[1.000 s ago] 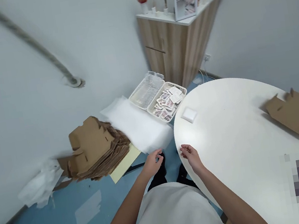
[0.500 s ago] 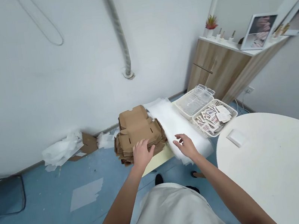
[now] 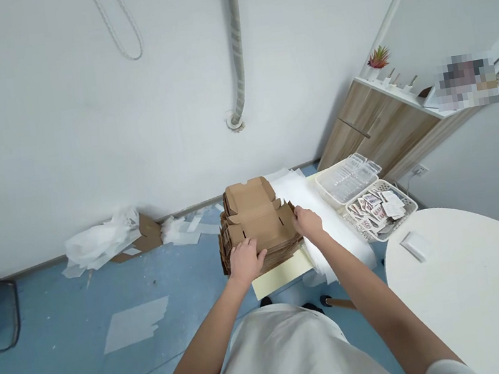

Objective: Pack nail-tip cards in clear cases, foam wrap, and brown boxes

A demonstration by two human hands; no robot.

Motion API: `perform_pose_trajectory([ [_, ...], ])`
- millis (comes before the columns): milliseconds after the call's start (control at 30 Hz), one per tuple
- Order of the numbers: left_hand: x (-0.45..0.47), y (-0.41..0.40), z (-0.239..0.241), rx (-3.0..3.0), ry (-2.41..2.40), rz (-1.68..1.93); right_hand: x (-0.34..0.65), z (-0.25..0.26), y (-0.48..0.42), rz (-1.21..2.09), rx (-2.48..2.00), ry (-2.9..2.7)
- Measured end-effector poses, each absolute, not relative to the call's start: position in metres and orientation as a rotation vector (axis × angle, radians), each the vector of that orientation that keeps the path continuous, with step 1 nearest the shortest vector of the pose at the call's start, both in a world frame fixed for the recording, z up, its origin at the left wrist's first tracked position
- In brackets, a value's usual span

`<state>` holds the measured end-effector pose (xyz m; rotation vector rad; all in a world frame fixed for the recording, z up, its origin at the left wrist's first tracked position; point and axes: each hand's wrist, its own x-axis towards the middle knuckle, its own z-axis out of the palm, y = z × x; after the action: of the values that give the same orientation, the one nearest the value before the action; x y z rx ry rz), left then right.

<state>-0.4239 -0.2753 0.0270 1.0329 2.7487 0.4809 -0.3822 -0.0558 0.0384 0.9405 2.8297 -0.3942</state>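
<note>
Blue floor (image 3: 104, 286) under brown, slotted flat cardboard stack (image 3: 255, 221), both hands on it.

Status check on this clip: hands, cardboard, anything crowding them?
Left hand and right hand on the cardboard stack. Grip unclear. White foam sheets right beside.

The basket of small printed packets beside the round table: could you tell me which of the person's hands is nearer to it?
Right. The right hand grips the cardboard stack's right edge, nearer the basket; the left hand rests on the stack's near-left corner.
</note>
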Motion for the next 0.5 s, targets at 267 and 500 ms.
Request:
perform_pose_trajectory([
  [267, -0.426, -0.268, 0.030, 1.170, 2.719, 0.454, -0.381, 0.047, -0.053, -0.838, 1.038, 2.804],
  [500, -0.431, -0.266, 0.027, 1.282, 2.802, 0.418, -0.361, 0.055, -0.073, -0.746, 1.081, 3.030],
])
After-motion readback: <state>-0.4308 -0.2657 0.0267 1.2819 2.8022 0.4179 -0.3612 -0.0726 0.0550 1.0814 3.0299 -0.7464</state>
